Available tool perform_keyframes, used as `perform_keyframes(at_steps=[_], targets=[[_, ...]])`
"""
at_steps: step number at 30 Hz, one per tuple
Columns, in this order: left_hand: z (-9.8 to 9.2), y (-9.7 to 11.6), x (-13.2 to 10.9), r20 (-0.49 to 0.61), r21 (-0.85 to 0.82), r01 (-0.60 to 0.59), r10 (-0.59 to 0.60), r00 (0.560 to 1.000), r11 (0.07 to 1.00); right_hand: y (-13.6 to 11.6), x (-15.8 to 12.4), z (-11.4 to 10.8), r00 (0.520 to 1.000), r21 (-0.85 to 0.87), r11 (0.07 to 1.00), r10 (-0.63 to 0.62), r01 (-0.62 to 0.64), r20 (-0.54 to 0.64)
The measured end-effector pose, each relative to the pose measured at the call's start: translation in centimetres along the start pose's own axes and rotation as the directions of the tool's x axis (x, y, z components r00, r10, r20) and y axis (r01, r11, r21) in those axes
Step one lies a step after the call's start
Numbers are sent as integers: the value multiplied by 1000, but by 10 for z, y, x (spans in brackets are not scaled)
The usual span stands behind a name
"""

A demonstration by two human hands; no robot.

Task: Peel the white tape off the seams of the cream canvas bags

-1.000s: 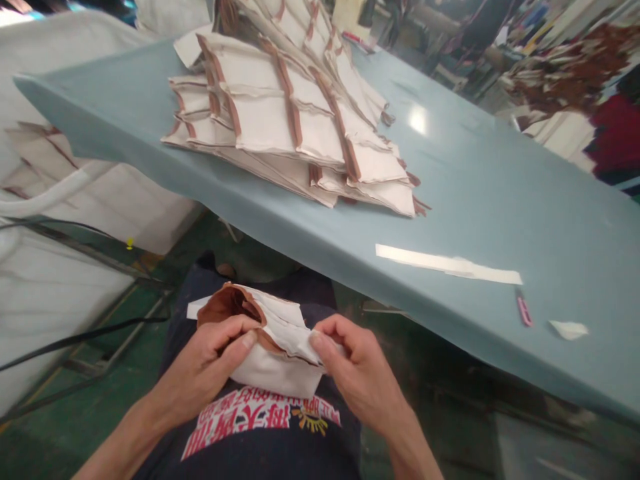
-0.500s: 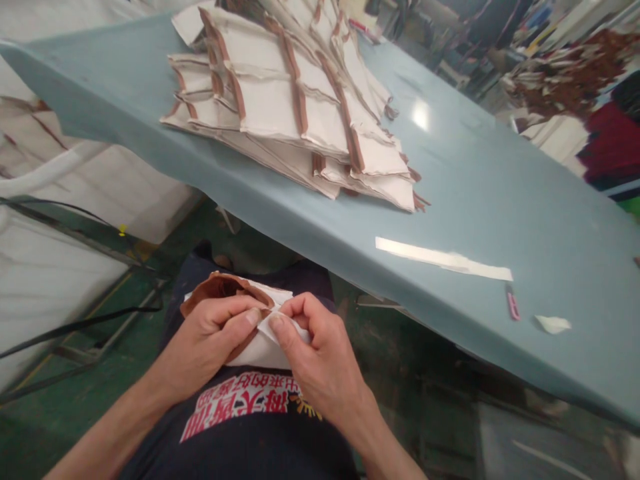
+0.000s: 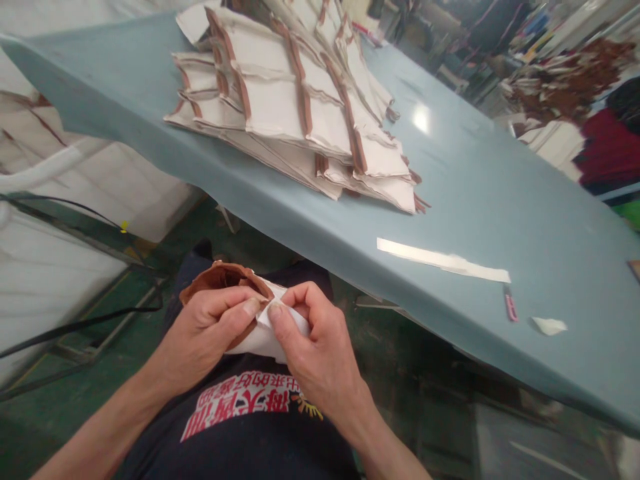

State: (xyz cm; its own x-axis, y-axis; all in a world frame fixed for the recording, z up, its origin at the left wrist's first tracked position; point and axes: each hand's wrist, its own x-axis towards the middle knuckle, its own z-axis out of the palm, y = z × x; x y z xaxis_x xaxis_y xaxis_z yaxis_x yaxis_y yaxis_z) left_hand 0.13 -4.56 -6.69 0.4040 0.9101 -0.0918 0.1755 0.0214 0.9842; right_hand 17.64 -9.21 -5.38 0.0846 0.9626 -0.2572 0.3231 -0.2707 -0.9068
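Observation:
My left hand and my right hand meet over my lap, both pinching a small cream fabric piece with a brown lining. The thumbs press together on its white edge, and most of the piece is hidden under my fingers. It rests against my dark printed shirt. Ahead on the blue-grey table lies a fanned stack of similar cream pieces with brown strips.
A long white strip, a small pink object and a white scrap lie near the table's front edge. White sacks on a metal frame stand at the left. Piles of fabric fill the far right.
My right hand has slid left along the fabric piece until its thumb meets my left thumb. The piece is now bunched smaller between both hands.

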Motion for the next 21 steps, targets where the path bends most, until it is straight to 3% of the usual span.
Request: perform_keyframes(at_steps=[6,15,18,21], targets=[[-2,-12,-2,-80,38,29,-26,996,999,-1,5,9,997,-21,1000,10,-12,-79],[1,-18,-3,-57,-57,135,-138,989,989,2,7,18,994,-14,1000,21,-23,-105],[2,-12,-1,-73,-6,93,-93,993,996,5,5,20,994,22,999,34,-32,-101],[1,-5,0,-82,138,-12,24,996,990,11,3,22,995,104,993,69,-62,-66]])
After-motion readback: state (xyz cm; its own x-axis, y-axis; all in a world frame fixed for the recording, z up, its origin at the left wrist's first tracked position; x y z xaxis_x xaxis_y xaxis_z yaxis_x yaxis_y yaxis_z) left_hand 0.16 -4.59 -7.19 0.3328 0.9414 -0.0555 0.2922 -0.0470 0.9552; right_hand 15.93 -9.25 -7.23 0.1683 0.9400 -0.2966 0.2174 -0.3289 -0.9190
